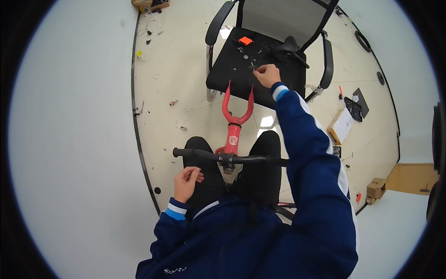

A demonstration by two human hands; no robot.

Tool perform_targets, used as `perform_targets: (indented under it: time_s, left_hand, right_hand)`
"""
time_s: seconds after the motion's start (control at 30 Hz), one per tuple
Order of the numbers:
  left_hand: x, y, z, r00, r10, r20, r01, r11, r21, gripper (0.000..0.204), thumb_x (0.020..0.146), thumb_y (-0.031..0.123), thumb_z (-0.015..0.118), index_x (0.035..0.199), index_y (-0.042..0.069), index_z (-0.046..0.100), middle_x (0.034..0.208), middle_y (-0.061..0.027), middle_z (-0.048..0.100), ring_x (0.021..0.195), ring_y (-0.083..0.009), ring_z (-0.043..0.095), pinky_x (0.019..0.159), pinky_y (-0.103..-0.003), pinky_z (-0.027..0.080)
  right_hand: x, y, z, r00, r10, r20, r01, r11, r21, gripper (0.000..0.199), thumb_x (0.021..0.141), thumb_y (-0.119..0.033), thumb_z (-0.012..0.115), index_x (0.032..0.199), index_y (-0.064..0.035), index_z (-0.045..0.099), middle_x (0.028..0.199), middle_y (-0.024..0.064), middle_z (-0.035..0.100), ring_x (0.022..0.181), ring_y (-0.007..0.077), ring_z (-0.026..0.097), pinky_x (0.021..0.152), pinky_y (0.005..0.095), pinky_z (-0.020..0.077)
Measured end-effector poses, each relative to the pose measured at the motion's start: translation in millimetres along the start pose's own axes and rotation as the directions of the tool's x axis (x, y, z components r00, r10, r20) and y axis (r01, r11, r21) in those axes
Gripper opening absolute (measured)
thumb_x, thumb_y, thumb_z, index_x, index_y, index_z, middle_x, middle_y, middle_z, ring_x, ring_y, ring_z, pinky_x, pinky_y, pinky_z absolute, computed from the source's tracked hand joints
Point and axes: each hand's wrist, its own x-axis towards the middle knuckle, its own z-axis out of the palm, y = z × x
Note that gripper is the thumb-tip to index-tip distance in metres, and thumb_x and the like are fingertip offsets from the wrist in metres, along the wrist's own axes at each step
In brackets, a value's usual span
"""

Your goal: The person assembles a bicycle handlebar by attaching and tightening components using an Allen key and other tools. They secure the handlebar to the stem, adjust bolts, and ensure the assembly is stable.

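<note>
My right hand (268,75) reaches over the black chair seat (222,74), thumb and fingers pinched at a small metal part (253,67) whose kind is too small to tell. Above my left thigh is my left hand (186,182), its fingers curled together; anything inside them is hidden. Between my knees stands a small red bike frame part with a fork (226,106), its two prongs pointing toward the chair. A black handlebar (253,160) crosses it above my thighs, joined by a stem clamp (226,160). Neither hand touches the handlebar.
Small washers, bolts and an orange piece (245,41) lie on the seat beside a black bike saddle (290,45). On the floor at right are a white box (341,125), a black tool case (353,109) and a cardboard box (376,188). Chair armrests (327,65) flank the seat.
</note>
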Motion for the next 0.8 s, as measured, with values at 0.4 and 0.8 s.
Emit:
perform_targets:
  time_s: [0.4, 0.8]
  left_hand:
    - [-14.6, 89.6, 57.0, 0.776, 0.483, 0.407, -0.542, 0.839, 0.038, 0.034, 0.087, -0.002, 0.073, 0.120, -0.005, 0.066, 0.102, -0.0109, 0.070, 0.089, -0.0161, 0.068, 0.081, -0.027, 0.055]
    - [-33.8, 14.6, 57.6, 0.909, 0.263, 0.324, -0.341, 0.916, 0.212, 0.015, 0.091, 0.003, 0.071, 0.104, -0.005, 0.072, 0.090, -0.0080, 0.070, 0.083, -0.0129, 0.069, 0.075, -0.023, 0.055]
  right_hand:
    - [-331.8, -103.1, -54.0, 0.917, -0.129, 0.378, -0.247, 0.560, 0.791, 0.017, 0.086, -0.002, 0.075, 0.099, 0.0085, 0.071, 0.083, 0.0093, 0.073, 0.076, 0.0125, 0.071, 0.071, 0.0243, 0.0559]
    - [-397.7, -78.3, 17.5, 0.793, 0.100, 0.601, -0.606, 0.243, 0.758, 0.018, 0.090, -0.005, 0.074, 0.098, 0.0098, 0.068, 0.088, 0.0145, 0.073, 0.075, 0.0182, 0.072, 0.069, 0.0269, 0.0597]
